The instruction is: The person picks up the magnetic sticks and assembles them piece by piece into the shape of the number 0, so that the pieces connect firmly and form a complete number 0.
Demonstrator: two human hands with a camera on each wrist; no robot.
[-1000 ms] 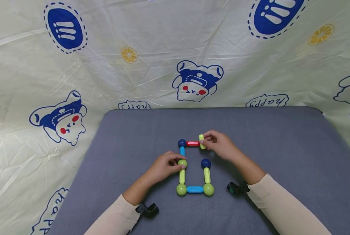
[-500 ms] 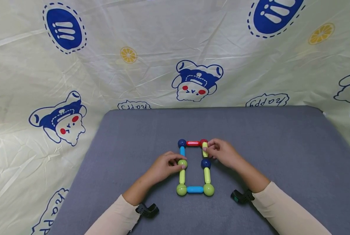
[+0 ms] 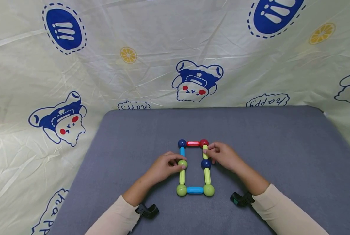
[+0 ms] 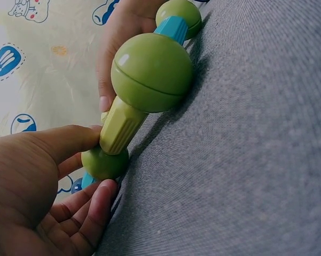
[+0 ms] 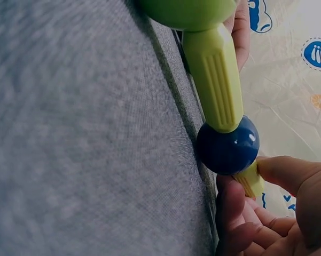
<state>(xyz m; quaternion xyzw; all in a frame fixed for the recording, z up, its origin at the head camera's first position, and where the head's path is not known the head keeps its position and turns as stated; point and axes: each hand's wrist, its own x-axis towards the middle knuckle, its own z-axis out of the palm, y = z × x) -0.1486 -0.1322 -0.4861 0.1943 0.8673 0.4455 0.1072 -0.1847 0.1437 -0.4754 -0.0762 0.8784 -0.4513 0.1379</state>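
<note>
A rectangle of magnetic rods and balls lies on the grey table. My left hand [image 3: 163, 167] pinches the green ball [image 3: 182, 163] midway up its left side, with a yellow-green rod [image 4: 123, 125] just below it. At the right side, my right hand [image 3: 224, 156] pinches a yellow-green rod [image 3: 205, 152] between thumb and fingers. That rod spans from the red ball [image 3: 204, 142] to a dark blue ball [image 5: 228, 145], touching the latter. A red rod [image 3: 193, 143] joins the red ball to another dark blue ball [image 3: 182, 143] at the far left corner.
Along the near side, a light blue rod [image 3: 195, 190] sits between two green balls. The grey cloth-covered table [image 3: 269, 140] extends around the figure. Behind it hangs a pale printed sheet [image 3: 151, 78]. Each wrist wears a black band [image 3: 242, 198].
My right hand has brought the yellow-green rod toward me, from over the red ball down into the gap on the right side. The left hand has stayed on the green ball.
</note>
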